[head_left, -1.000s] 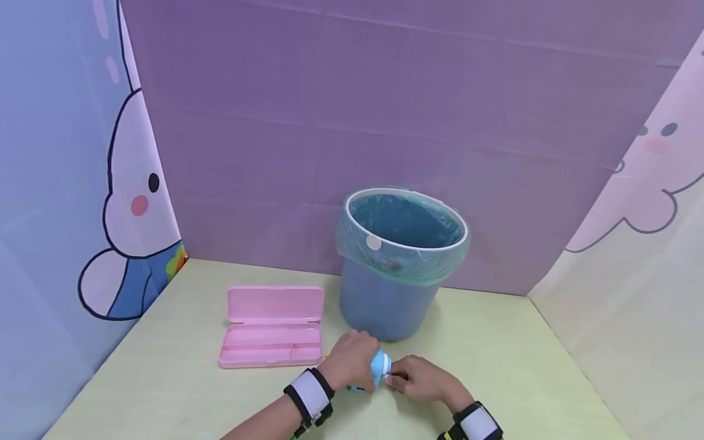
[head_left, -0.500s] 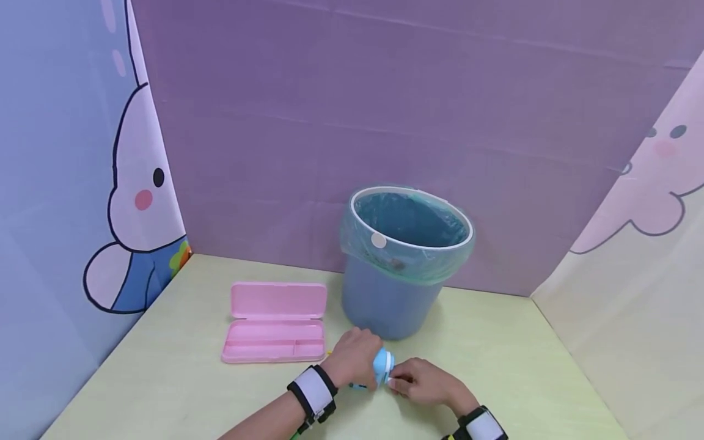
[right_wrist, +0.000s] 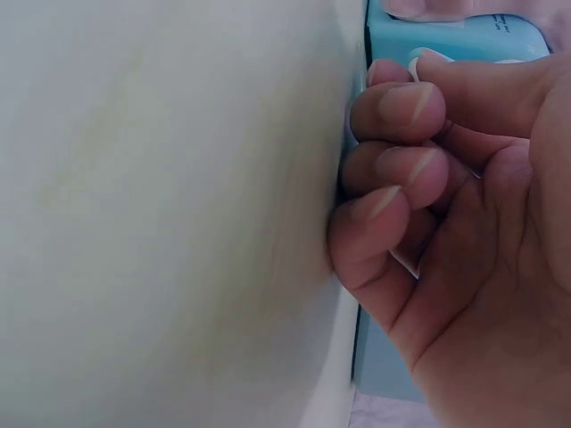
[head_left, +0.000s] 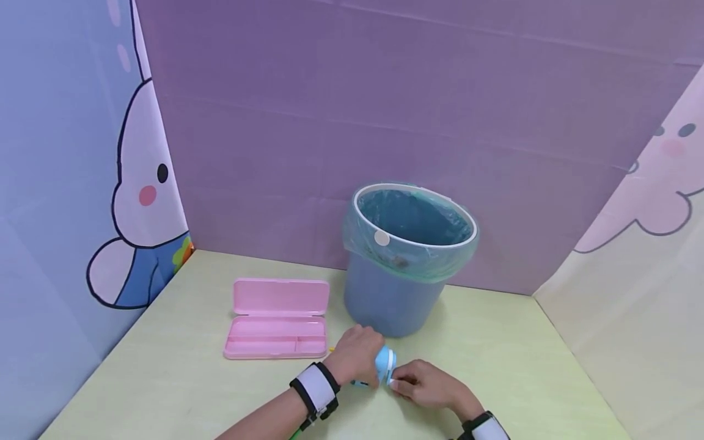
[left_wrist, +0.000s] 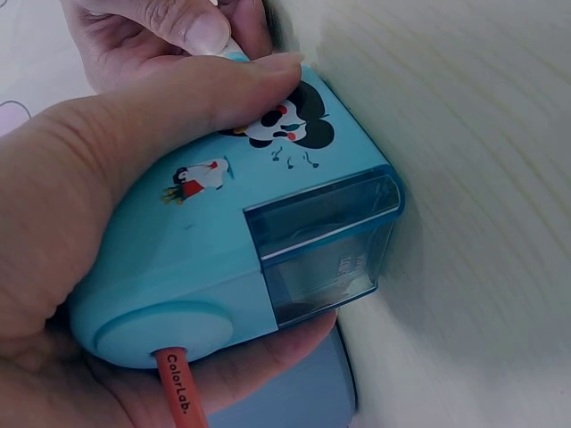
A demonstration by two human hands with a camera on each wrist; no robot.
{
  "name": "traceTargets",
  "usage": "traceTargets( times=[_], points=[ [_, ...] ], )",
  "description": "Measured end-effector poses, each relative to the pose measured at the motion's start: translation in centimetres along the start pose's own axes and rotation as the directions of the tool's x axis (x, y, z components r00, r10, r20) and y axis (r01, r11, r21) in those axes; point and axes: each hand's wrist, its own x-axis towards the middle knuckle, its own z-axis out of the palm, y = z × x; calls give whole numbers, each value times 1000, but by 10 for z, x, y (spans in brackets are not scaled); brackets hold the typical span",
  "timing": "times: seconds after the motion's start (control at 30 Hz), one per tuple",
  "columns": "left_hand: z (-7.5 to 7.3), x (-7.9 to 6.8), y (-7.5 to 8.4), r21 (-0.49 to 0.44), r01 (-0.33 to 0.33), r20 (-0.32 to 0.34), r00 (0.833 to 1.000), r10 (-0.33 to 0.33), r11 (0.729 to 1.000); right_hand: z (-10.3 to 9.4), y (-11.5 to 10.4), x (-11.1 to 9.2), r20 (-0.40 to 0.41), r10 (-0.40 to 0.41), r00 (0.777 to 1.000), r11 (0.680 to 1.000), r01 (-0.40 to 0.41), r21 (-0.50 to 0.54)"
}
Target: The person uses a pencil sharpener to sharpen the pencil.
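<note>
A light blue crank pencil sharpener (left_wrist: 214, 259) with cartoon prints and a clear shavings drawer sits low over the table. My left hand (head_left: 359, 357) grips it from above, thumb across the printed side in the left wrist view. An orange-red pencil (left_wrist: 181, 392) lettered ColorLab sticks out of the sharpener's round front. At the opposite end, my right hand (head_left: 426, 384) pinches the small white knob (left_wrist: 223, 40) of the crank between thumb and index finger. Its other fingers are curled close to the tabletop in the right wrist view. The pencil's tip is hidden inside.
A pink pencil case (head_left: 264, 327) lies with its lid up, left of the hands. Right behind the hands stands a blue bin (head_left: 385, 299) with a green liner bag. Purple cloth (head_left: 330, 122) hangs behind the table, with printed cloth panels on both sides.
The head view has shifted slightly. My right fingers and the crank knob sit a little lower beside the sharpener. The left hand keeps its grip on it.
</note>
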Motion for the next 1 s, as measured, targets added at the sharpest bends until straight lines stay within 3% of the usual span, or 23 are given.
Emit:
traceTargets(
  times=[0.47,0.67,1.0],
  points=[
    [-1,-1,3,-17,12,39,999,-11,1000,8,-3,-12,21,11,1000,974,-15,228],
    [1,-1,3,-11,14,24,1000,-14,1000,6,-5,-16,38,-28,999,948,14,317],
    [-1,0,3,38,18,-11,1000,-18,999,-4,-14,-18,-2,-66,998,928,62,367]
  ],
)
